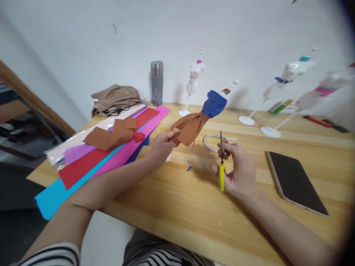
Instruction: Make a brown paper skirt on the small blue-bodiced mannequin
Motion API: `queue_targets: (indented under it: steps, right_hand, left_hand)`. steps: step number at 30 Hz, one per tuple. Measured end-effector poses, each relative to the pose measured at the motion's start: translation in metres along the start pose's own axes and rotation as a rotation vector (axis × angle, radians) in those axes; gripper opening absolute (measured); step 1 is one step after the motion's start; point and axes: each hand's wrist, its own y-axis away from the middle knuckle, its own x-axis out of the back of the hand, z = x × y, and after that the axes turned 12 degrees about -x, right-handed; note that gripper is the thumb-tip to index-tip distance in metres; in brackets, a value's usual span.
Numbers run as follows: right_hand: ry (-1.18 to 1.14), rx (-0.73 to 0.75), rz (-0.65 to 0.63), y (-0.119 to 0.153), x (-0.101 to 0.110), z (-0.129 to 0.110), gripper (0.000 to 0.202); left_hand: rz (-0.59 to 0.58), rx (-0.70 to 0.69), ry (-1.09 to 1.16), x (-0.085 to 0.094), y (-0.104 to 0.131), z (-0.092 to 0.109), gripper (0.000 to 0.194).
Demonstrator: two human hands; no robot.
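A small dress form leans to the right, dressed in a blue crepe-paper top and a brown crepe-paper skirt. My left hand is closed around its lower end at the skirt's hem; a bit of white, perhaps the base, shows under the hand. The skirt hides the pole. In my right hand is a pair of scissors with yellow handles, blades pointing up and away, held apart from the paper. Tiny blue scraps lie on the table between the hands.
Coloured paper sheets and a brown piece cover the left side, with folded cloth and a flask behind. More dress forms stand at the back. A coiled white cable and a tablet lie rightward.
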Motion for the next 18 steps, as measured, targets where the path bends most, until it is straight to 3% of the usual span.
queue_targets:
  steps: [8,15,18]
  right_hand:
    - [-0.062,-0.064,-0.006,-0.012,-0.006,-0.011,0.039]
    - [-0.295,-0.491,-0.103,-0.012,-0.009,-0.023,0.032]
    - [-0.374,-0.58,-0.133,-0.011,-0.01,-0.027,0.032]
  left_hand:
    - [0.166,0.06,0.234,-0.031,-0.017,-0.012,0.01]
    - [0.177,0.043,0.437,-0.059,-0.024,-0.007,0.015]
    - [0.188,0.043,0.431,-0.063,-0.024,-0.01,0.016]
